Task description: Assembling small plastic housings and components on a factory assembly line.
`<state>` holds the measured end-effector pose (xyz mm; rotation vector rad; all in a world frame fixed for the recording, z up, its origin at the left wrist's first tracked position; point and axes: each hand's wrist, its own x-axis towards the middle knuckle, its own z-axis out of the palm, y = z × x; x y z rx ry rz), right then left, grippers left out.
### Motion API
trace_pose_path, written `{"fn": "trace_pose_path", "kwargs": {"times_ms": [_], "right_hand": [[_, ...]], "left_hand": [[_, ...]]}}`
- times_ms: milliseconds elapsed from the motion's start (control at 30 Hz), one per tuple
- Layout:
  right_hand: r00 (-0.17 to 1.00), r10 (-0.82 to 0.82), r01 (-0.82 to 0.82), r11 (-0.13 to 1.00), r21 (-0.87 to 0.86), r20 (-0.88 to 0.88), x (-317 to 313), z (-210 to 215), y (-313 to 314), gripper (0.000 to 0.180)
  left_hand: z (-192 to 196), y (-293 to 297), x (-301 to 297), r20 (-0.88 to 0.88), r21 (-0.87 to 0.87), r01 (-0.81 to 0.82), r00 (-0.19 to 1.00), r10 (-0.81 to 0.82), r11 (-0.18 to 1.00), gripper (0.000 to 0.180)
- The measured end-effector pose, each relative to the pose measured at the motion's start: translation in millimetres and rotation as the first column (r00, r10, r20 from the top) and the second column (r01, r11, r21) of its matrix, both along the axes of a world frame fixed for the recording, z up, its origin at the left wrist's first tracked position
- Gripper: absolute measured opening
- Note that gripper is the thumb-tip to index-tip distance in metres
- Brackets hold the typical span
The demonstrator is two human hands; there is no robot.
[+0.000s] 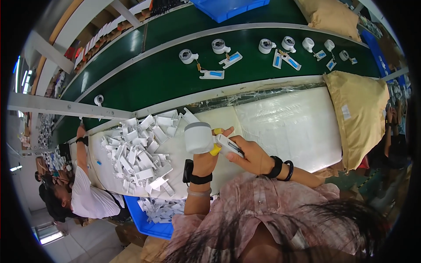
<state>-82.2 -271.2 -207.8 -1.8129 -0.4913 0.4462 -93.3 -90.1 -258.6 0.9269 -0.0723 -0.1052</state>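
Observation:
In front of my chest is a white round-headed device (pixel 198 137) with a grey rim and a short neck, its head tilted up. My left hand (pixel 205 163) is closed around it from below; yellow coverings show on some of its fingers. My right hand (pixel 253 158) is closed on the white handle piece (pixel 229 145) that joins the neck, thumb and fingers on either side. The left palm is hidden behind the head. Just left of my hands lies a heap of loose white plastic housings (pixel 141 151) on the wrapped worktop (pixel 285 127).
Beyond the worktop, a green conveyor belt (pixel 158 83) carries several similar round heads wired to handles with blue cells. A blue bin (pixel 142 223) of small white parts stands below the heap. A brown paper sack (pixel 359 114) sits at right. Another person (pixel 94 197) reaches toward the belt at left.

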Motion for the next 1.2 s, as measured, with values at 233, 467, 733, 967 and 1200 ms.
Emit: {"fn": "trace_pose_path", "kwargs": {"times_ms": [233, 467, 733, 967, 1200], "right_hand": [[0.989, 0.05, -0.045, 0.998, -0.033, 0.141, 14, -2, 0, 0.047], [0.98, 0.141, -0.117, 0.978, -0.171, 0.138, 16, -25, 1, 0.043], [0.977, 0.191, -0.181, 0.977, -0.114, 0.092, 19, -66, 1, 0.026], [0.951, 0.31, -0.303, 0.934, -0.191, 0.005, 29, -95, -2, 0.024], [0.969, 0.234, -0.196, 0.918, -0.346, 0.074, 46, -121, -28, 0.021]], "left_hand": [[-11, 8, 7, 0.004, -0.098, 0.089, 0.996, -0.089, 0.991, 0.035], [-11, 16, 16, -0.134, -0.121, 0.021, 0.99, -0.037, 0.992, 0.041], [-7, 90, 86, -0.123, 0.298, -0.259, 0.944, 0.306, 0.919, 0.036], [-110, 278, 210, 0.421, 0.838, -0.545, 0.663, 0.618, 0.014, 0.047], [-94, 202, 283, 0.774, 0.484, -0.281, 0.578, 0.257, -0.829, 0.063]]}}
